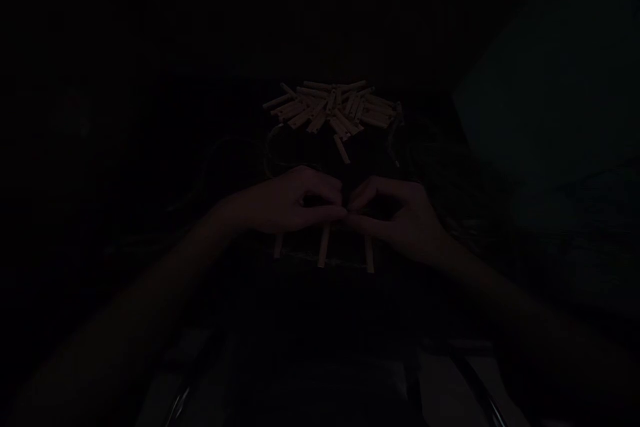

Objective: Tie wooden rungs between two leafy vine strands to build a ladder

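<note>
In a very dark head view, my left hand (pixel 295 203) and my right hand (pixel 400 213) meet at their fingertips. Thumb and fingers of each are pinched together; what lies between them is too small and dim to make out. Below the hands stick out the lower ends of three short wooden sticks: a left one (pixel 279 245), a middle one (pixel 324 245) and a right one (pixel 369 255). A thin cord (pixel 303 255) runs across near these ends and seems to join them. My hands hide the upper ends.
A heap of short wooden sticks (pixel 310 107), some with holes in their ends, lies beyond my hands. One loose stick (pixel 341 149) is nearer. Cord (pixel 270 143) curls at the heap's left, and another cord end (pixel 393 140) hangs by its right side.
</note>
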Tool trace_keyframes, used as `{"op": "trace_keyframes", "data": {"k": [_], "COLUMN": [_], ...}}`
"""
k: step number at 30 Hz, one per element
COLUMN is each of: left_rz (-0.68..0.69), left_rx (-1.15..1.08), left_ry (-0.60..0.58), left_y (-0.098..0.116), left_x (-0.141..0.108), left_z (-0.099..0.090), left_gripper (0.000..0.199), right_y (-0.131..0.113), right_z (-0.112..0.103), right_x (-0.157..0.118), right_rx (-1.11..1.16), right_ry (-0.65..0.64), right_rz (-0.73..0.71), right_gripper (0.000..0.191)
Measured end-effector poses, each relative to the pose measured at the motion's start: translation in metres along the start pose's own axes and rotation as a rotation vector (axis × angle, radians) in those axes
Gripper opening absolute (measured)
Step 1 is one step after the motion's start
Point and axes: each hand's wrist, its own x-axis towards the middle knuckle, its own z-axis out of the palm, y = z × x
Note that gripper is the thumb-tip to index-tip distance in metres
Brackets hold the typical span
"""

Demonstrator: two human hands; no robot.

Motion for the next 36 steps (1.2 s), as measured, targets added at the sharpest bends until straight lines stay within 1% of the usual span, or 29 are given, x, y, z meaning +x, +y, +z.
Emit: {"op": "trace_keyframes", "data": {"k": [7, 15, 22, 27, 31, 36], "left_rz": [0.023, -0.001, -0.034, -0.027, -0.042, -0.048], "left_rx": [0.003, 0.005, 0.026, 0.065, 0.069, 0.055], "left_ry": [0.004, 0.002, 0.035, 0.069, 0.06, 0.073], "left_y": [0.0, -0.001, 0.0006, 0.0013, 0.0027, 0.0017], "left_x": [0.0004, -0.0008, -0.0022, -0.0041, -0.0046, -0.0046], "left_z": [0.0006, 0.0003, 0.0003, -0.0031, -0.0038, -0.0026], "left_gripper": [0.025, 0.027, 0.027, 0.017, 0.017, 0.018], "right_y": [0.0006, 0.0018, -0.0032, -0.0049, -0.0043, -0.004], "right_z": [0.0002, 0.0, -0.0052, -0.0059, -0.0056, -0.0052], "right_x": [-0.0001, 0.0004, 0.0032, 0.0039, 0.0047, 0.0043], "right_rx": [0.0, -0.001, 0.01, -0.005, -0.011, -0.014], "right_ry": [0.017, 0.022, -0.037, -0.036, -0.012, 0.008], "right_rz": [0.029, 0.022, 0.033, 0.067, 0.052, 0.07], "right_gripper": [0.012, 0.013, 0.015, 0.022, 0.024, 0.022]}}
